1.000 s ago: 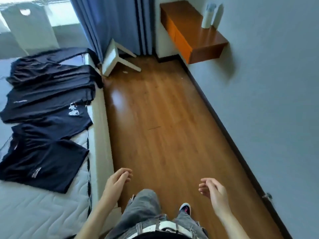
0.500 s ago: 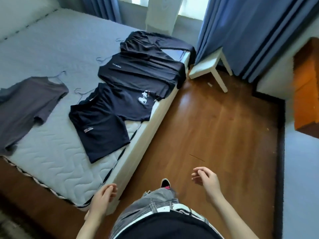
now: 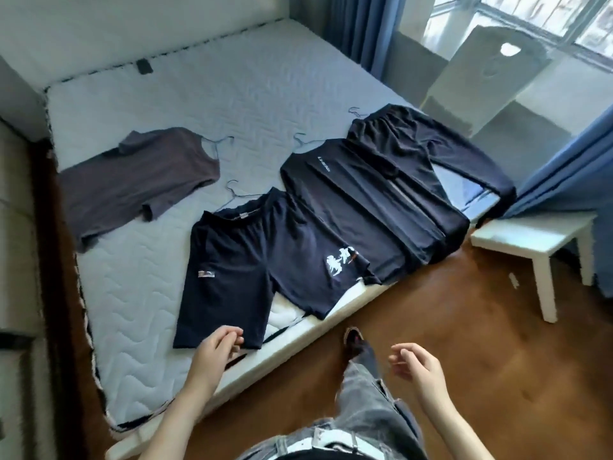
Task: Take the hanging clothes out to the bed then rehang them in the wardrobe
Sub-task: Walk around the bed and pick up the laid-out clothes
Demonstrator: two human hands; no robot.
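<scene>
Fingers of both hands, left hand (image 3: 212,351) and right hand (image 3: 419,368), loosely curled, empty, near dark shorts (image 3: 229,277).

A white stool (image 3: 544,230) stands on the wood floor (image 3: 464,320) near the bed's corner. Blue curtains (image 3: 570,167) hang beside the window (image 3: 544,18). A pale panel (image 3: 481,74) leans below the window. A small dark object (image 3: 144,66) lies far off.
</scene>
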